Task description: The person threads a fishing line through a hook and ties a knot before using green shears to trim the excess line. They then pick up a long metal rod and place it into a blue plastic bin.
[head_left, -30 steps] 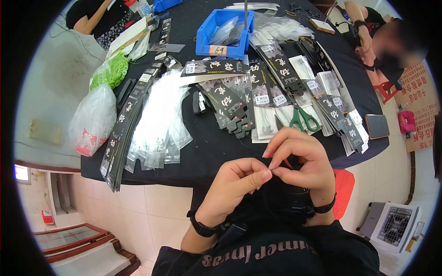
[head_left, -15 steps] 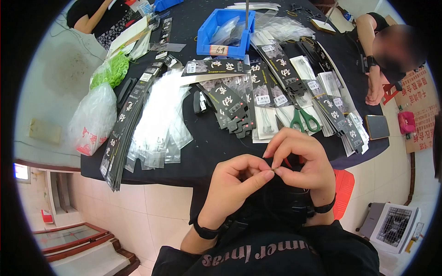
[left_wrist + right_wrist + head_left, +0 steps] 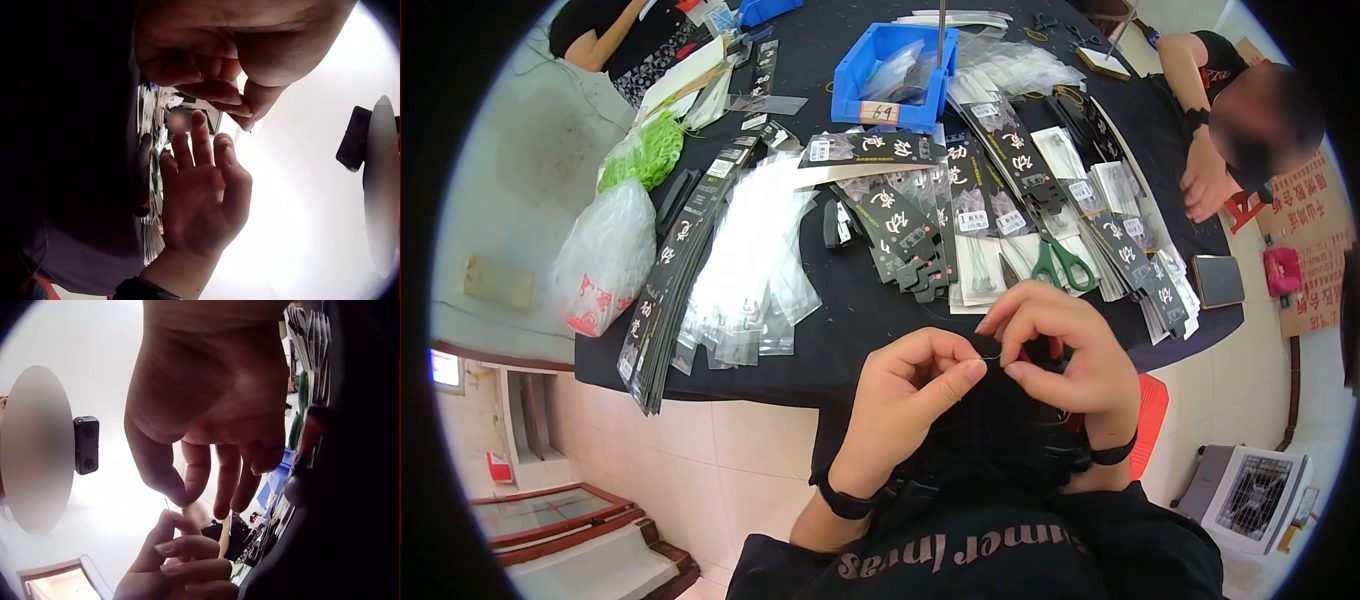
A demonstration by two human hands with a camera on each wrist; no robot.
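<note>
My left hand (image 3: 910, 400) and right hand (image 3: 1068, 350) meet in front of my chest, just off the table's near edge. A thin, wire-like strand (image 3: 991, 358) spans the small gap between their fingertips. My left thumb and index finger pinch one end; a tiny curved tip (image 3: 249, 132) pokes out there in the left wrist view. At the other end the right thumb and index finger pinch it, the right hand's other fingers loosely bent. The strand's exact kind is too small to tell. Partly hidden behind the right hand is a red-and-black object (image 3: 1055, 347).
On the black-covered table (image 3: 870, 345) lie black printed cards (image 3: 675, 255), clear plastic sleeves (image 3: 750, 260), a stapler (image 3: 837, 222) and green-handled scissors (image 3: 1062, 265). A blue bin (image 3: 847, 85) stands further back. Another person's arm (image 3: 1205, 170) rests at the right edge, near a phone (image 3: 1218, 280).
My fingertips have drawn slightly apart, exposing the strand between them. The right hand has shifted a little rightward. The person at the right has lowered a forearm onto the table.
</note>
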